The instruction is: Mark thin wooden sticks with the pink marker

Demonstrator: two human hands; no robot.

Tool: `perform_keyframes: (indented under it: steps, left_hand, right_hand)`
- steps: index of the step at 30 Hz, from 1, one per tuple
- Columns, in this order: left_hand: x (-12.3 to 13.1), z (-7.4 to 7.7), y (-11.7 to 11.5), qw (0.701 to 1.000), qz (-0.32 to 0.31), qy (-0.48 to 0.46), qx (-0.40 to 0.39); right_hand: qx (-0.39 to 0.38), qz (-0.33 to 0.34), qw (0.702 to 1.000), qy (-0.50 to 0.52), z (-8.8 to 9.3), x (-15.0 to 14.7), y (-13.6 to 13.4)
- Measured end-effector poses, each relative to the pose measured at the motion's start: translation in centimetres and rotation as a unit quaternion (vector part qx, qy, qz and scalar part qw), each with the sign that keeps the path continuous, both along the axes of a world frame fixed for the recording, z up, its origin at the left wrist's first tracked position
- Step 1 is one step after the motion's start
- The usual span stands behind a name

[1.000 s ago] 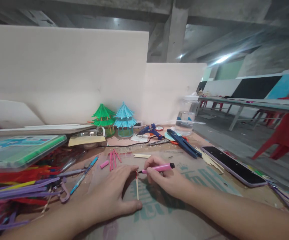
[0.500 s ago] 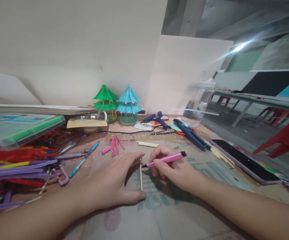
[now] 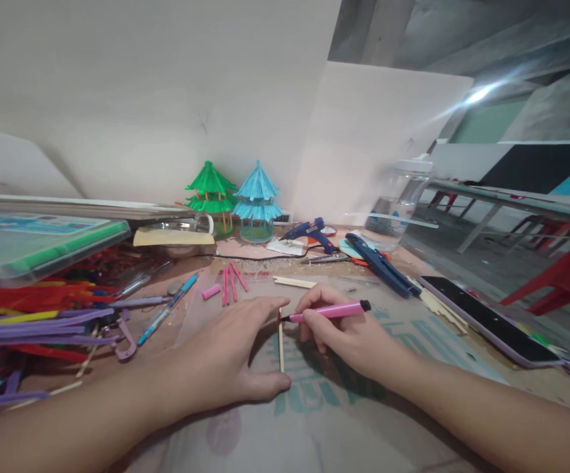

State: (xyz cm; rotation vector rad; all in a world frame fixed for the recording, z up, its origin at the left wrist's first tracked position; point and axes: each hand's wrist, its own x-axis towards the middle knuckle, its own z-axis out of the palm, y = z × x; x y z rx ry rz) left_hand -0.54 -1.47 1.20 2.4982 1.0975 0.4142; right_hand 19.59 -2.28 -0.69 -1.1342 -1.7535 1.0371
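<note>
My left hand (image 3: 225, 358) lies on the cardboard sheet (image 3: 344, 407), thumb and forefinger pinning the two ends of a thin wooden stick (image 3: 281, 341). My right hand (image 3: 344, 335) grips a pink marker (image 3: 331, 311) like a pen, its black tip touching the stick near the far end. Several pink sticks (image 3: 230, 286) and a few bare wooden sticks (image 3: 293, 282) lie just beyond my hands.
A heap of coloured straws (image 3: 33, 322) and a green-lidded box (image 3: 38, 243) fill the left. Green and blue stick pagodas (image 3: 235, 197), a blue glue gun (image 3: 309, 233), blue cutters (image 3: 380, 266), a clear jar (image 3: 400, 203) stand behind. A phone (image 3: 486, 318) lies right. Red chairs beyond.
The camera has tilted down and moved closer. My hands stay on the stick; the marker tip has shifted slightly along the stick's far end.
</note>
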Motion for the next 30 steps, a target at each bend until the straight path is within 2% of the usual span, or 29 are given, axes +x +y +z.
perform_keyframes:
  steps: [5, 9, 12, 18, 26, 30]
  left_hand:
    - [0.08, 0.16, -0.05, 1.000, 0.000, 0.006, -0.002]
    - [-0.09, -0.29, 0.14, 1.000, 0.002, -0.005, -0.001]
    - [-0.15, -0.59, 0.26, 1.000, -0.002, -0.007, 0.005]
    - [0.00, -0.28, 0.19, 1.000, -0.010, -0.012, -0.003]
    - [-0.19, -0.27, 0.24, 1.000, -0.007, -0.003, 0.001]
    - [-0.29, -0.58, 0.47, 1.000, -0.024, -0.019, 0.006]
  right_hand:
    - [-0.013, 0.005, 1.000, -0.003, -0.07, 0.10, 0.12]
    - [-0.032, 0.025, 0.999, -0.009, 0.13, 0.08, -0.01]
    - [-0.030, 0.016, 0.999, -0.009, 0.12, 0.03, 0.05]
    - [-0.001, -0.011, 1.000, -0.010, -0.25, 0.09, 0.57]
    - [-0.030, 0.003, 1.000, 0.003, 0.09, 0.02, 0.43]
    - [-0.020, 0.002, 1.000, 0.002, 0.05, -0.08, 0.48]
